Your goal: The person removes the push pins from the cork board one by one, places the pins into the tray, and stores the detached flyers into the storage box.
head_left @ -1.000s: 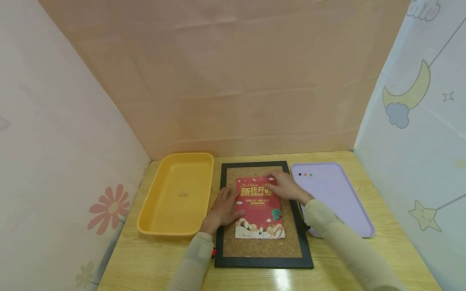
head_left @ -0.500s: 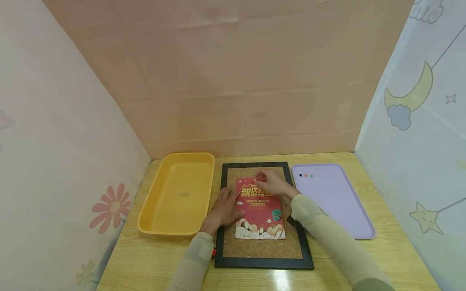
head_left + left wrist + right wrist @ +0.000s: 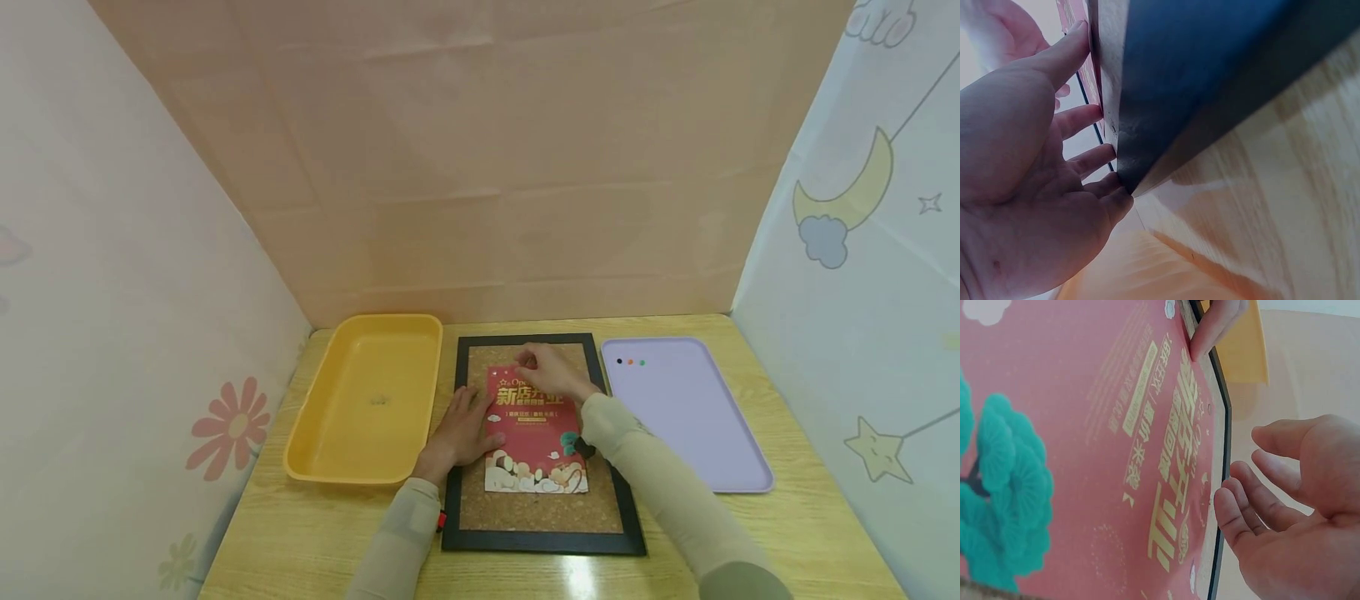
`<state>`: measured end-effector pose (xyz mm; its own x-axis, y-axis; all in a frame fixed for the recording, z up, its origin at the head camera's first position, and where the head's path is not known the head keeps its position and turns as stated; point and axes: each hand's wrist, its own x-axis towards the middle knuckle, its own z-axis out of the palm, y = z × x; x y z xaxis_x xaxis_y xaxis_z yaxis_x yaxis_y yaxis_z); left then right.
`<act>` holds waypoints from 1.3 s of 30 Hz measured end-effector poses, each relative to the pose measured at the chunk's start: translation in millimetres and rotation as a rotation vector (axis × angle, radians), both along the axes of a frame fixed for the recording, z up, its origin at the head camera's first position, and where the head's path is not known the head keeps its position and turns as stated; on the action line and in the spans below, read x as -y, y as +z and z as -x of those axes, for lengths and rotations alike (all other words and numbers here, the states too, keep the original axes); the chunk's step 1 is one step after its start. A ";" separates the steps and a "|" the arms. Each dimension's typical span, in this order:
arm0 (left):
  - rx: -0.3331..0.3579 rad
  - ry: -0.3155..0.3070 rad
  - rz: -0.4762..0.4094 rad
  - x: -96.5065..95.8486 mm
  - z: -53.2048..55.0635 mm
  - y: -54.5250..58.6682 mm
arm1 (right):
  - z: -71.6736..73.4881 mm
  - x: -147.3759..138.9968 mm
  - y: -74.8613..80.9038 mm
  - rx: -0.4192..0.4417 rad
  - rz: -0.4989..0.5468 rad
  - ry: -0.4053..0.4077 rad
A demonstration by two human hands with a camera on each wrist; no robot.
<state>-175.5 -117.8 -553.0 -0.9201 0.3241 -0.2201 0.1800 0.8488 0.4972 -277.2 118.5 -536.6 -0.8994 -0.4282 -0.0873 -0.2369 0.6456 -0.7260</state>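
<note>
A red poster (image 3: 525, 442) with gold lettering lies on a black-framed cork board (image 3: 540, 518). My left hand (image 3: 461, 429) rests at the poster's left edge, its fingers extended; in the left wrist view, thumb and fingertips (image 3: 1088, 112) touch the poster and the board. Over the poster's top edge is my right hand (image 3: 551, 371). In the right wrist view this hand (image 3: 1304, 500) has loosely bent fingers, thumb apart from the index finger, and nothing visible between them. A small pale spot marks the poster's top left corner; I cannot tell what it is.
On the left stands a yellow tray (image 3: 300, 454). A lilac tray (image 3: 697, 417) on the right carries small round pieces: black (image 3: 618, 361), orange (image 3: 631, 362) and green (image 3: 642, 362). The wooden table (image 3: 315, 542) meets a draped wall at the back.
My right hand has moved left along the poster's top edge, from the top right corner towards the middle. The left hand stays put, and so do the poster and board.
</note>
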 end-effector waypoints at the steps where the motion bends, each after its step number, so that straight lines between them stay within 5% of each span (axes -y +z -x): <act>1: 0.007 0.003 -0.001 0.0 0.2 0.0 | 0.7 0.9 -0.8 0.002 0.005 0.000; 10: 0.012 0.013 -0.007 1.3 1.8 -5.3 | 7.6 5.9 -16.5 0.019 0.036 -0.006; 34: 0.022 0.014 -0.026 2.0 3.6 -9.0 | 17.1 37.1 -21.6 -0.002 -0.035 0.040; 39: 0.020 0.009 0.005 -0.1 2.9 -2.0 | 23.2 41.3 -31.9 -0.077 -0.031 0.036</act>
<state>-178.5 -117.7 -555.0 -0.9185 0.3145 -0.2396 0.1624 0.8527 0.4966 -300.5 77.2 -568.6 -0.8878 -0.4590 -0.0326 -0.3147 0.6572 -0.6849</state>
